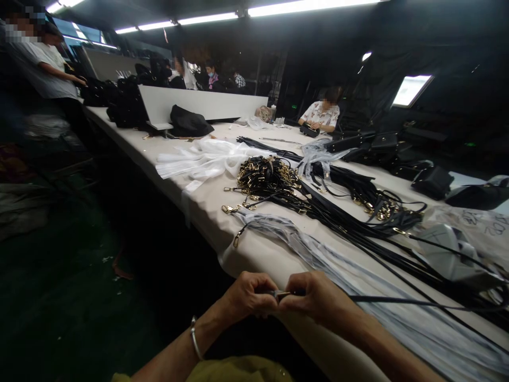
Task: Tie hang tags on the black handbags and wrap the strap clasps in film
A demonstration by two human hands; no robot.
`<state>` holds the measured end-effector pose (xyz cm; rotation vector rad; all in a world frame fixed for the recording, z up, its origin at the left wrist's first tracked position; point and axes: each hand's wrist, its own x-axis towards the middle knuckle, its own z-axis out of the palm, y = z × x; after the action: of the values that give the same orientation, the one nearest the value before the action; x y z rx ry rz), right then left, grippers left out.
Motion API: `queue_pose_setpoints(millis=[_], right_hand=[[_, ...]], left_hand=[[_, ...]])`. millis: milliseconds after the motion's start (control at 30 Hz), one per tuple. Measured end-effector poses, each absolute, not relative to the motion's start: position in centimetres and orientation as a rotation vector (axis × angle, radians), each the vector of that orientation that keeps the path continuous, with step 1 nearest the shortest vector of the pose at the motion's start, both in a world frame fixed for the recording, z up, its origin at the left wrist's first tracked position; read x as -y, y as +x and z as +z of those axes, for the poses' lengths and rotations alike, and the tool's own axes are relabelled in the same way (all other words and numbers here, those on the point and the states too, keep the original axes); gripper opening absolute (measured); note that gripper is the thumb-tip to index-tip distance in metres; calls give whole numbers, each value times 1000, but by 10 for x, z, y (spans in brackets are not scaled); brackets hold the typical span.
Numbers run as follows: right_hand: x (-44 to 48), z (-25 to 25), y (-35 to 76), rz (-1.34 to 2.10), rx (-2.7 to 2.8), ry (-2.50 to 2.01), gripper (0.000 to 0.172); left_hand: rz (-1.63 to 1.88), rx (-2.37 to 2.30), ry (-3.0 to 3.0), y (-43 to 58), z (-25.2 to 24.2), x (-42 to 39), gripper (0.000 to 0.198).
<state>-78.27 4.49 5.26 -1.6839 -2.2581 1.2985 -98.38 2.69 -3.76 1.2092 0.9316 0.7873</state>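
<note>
I see a long desk carrying a heap of black straps with gold clasps, clear plastic sleeves just beside it, and black bags farther along, near a seated person.

Long white fluorescent ceiling tubes glare far beyond the left hand and right hand, whose pinched thin black strap sits murky; edges bow.

Thin black strap (taut, held endwise)
</note>
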Motion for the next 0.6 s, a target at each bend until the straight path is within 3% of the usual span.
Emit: queue_pose_setpoints(millis=[133,367,600], right_hand=[[-49,52,-767,1695,2039,-1585,27],[-37,52,-788,998,2439,-1619,22],[-60,75,-731,1292,2384,-1688,22]], left_hand=[[946,-995,1341,-990,-36,-28,19],[894,-960,1431,-980,-27,-24,20],[849,-1008,1260,-1010,-46,-26,26]])
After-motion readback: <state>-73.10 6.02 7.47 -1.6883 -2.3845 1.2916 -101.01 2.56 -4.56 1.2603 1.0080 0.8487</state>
